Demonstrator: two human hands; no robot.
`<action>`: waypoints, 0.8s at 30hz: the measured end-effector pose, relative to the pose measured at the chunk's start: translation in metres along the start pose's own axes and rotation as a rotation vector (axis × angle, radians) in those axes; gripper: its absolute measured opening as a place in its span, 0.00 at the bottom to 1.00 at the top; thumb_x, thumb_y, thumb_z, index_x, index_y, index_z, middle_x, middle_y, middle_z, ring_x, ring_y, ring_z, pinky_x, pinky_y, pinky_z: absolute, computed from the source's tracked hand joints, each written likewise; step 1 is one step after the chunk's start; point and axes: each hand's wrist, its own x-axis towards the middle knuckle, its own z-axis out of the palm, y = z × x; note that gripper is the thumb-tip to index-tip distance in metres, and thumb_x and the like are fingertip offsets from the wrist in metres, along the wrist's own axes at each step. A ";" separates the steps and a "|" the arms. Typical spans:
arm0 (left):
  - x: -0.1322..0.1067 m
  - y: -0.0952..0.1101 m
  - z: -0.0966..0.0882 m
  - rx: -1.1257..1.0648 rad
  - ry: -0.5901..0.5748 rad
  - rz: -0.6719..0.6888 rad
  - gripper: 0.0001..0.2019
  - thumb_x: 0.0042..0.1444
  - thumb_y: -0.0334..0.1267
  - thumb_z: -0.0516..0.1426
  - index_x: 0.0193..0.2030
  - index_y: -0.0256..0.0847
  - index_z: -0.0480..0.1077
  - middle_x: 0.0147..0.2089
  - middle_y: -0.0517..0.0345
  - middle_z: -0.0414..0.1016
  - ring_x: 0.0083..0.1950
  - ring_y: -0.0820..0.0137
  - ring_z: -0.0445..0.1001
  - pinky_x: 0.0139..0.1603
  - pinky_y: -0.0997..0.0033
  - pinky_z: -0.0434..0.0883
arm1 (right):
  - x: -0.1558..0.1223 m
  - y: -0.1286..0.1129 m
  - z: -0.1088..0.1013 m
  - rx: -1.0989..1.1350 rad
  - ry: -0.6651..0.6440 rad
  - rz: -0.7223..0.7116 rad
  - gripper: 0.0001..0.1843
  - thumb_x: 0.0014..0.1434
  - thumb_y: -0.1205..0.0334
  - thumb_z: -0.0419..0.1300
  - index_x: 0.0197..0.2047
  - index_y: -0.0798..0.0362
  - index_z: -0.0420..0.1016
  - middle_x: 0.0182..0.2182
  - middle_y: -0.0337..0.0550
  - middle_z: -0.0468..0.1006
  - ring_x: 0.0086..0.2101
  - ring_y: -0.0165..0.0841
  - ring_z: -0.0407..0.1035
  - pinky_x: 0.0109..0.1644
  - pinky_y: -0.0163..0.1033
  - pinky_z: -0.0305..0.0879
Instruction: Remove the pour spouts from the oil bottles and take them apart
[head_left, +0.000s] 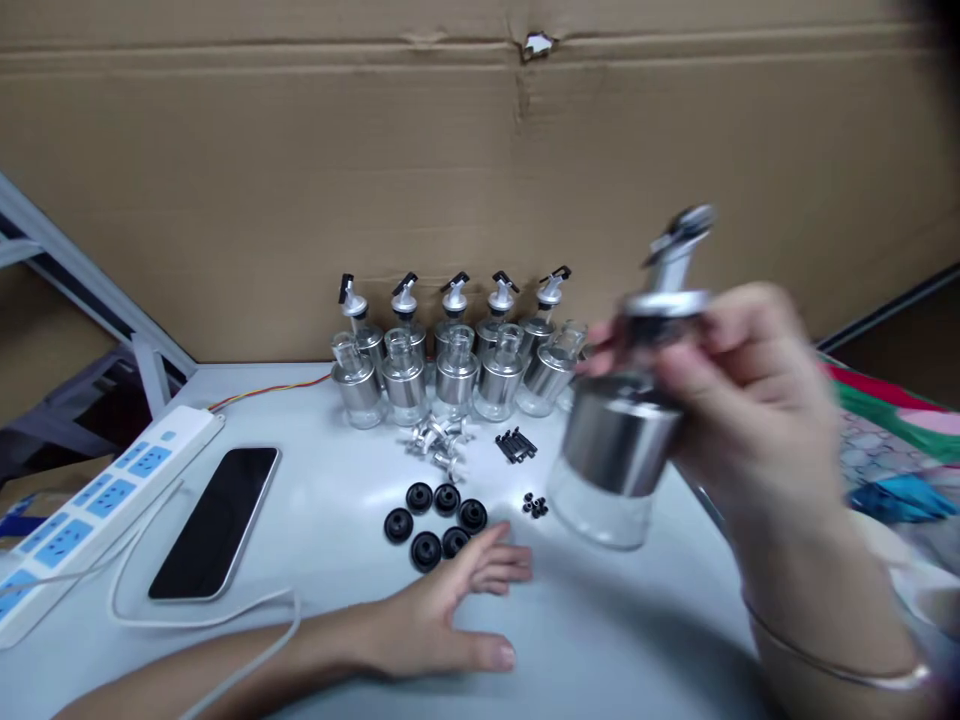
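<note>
Fingers of the right hand point(757, 400) grip the neck of a spouted bottle point(616, 440), tilted in the air toward the table's point(337, 540) right edge. The left hand point(442, 610), fingers loosely spread, is nearest the black discs point(426, 551); more bottles point(405, 385) stand along the far edge.

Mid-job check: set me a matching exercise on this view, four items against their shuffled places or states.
Column one:
1. Left hand
2. Right hand
3. Phone
4. Row of pourer-topped bottles

Column two:
A. Standing in front of the cardboard
B. Holding a bottle
C. Open, holding nothing
D. Lying beside the power strip

Pairs: 1-C, 2-B, 3-D, 4-A
</note>
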 end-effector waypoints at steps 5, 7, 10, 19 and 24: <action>0.009 0.005 0.000 -0.169 0.017 -0.021 0.47 0.48 0.55 0.64 0.68 0.43 0.44 0.65 0.39 0.56 0.65 0.55 0.59 0.63 0.49 0.56 | -0.024 0.032 0.052 0.319 -0.206 0.329 0.18 0.56 0.58 0.64 0.33 0.46 0.54 0.35 0.37 0.77 0.33 0.31 0.74 0.37 0.41 0.72; 0.011 0.009 0.000 -0.163 0.029 -0.028 0.47 0.43 0.53 0.67 0.66 0.42 0.50 0.64 0.40 0.58 0.65 0.54 0.59 0.63 0.50 0.57 | -0.030 0.038 0.060 0.403 -0.191 0.401 0.18 0.56 0.56 0.64 0.36 0.46 0.55 0.34 0.37 0.77 0.32 0.31 0.74 0.37 0.40 0.72; 0.011 0.013 -0.001 -0.195 0.051 -0.088 0.47 0.35 0.50 0.71 0.61 0.40 0.58 0.59 0.42 0.63 0.60 0.54 0.63 0.60 0.51 0.60 | -0.036 0.043 0.065 0.482 -0.140 0.467 0.16 0.57 0.55 0.63 0.42 0.45 0.58 0.33 0.36 0.77 0.30 0.30 0.73 0.36 0.39 0.71; 0.009 0.025 -0.008 0.016 -0.038 -0.166 0.34 0.34 0.53 0.70 0.45 0.36 0.68 0.42 0.54 0.69 0.41 0.66 0.67 0.46 0.63 0.68 | -0.043 0.047 0.071 0.398 -0.183 0.584 0.16 0.58 0.50 0.61 0.44 0.51 0.73 0.34 0.42 0.77 0.36 0.32 0.73 0.42 0.39 0.69; 0.009 0.025 -0.009 0.063 -0.028 -0.154 0.32 0.36 0.51 0.69 0.45 0.35 0.68 0.41 0.53 0.69 0.41 0.66 0.67 0.44 0.65 0.68 | -0.046 0.042 0.074 0.432 -0.220 0.555 0.11 0.58 0.52 0.61 0.39 0.50 0.71 0.43 0.44 0.73 0.35 0.30 0.71 0.38 0.37 0.69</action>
